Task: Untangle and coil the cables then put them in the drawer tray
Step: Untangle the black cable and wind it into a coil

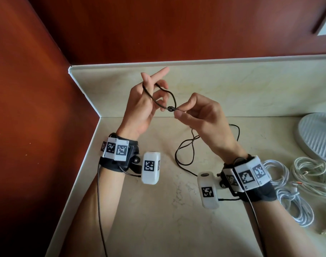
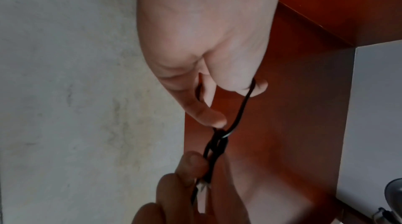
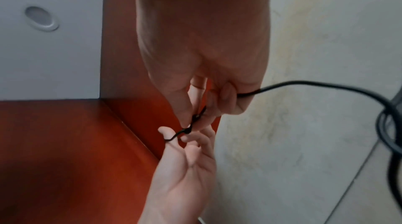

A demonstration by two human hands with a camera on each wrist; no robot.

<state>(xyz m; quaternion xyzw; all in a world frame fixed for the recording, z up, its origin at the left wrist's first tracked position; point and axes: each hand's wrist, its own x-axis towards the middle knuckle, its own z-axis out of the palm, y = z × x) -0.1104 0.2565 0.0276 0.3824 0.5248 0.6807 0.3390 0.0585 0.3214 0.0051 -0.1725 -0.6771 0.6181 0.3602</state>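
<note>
Above the tabletop (image 1: 158,210) corner, a black cable (image 1: 170,96) is held aloft with a small knot (image 1: 170,108) at mid-span. The right hand (image 1: 201,115) pinches the cable just beside the knot; the left hand (image 1: 147,101) has a loop hooked round its fingers, index extended. Step in hand, by judgement: untangling. The next move calls for loosening the knot and drawing the free end through. The cable's slack trails onto the tabletop; white cables (image 1: 295,184) lie to the right. Walls close in at left and rear; open room lies toward the viewer.
</note>
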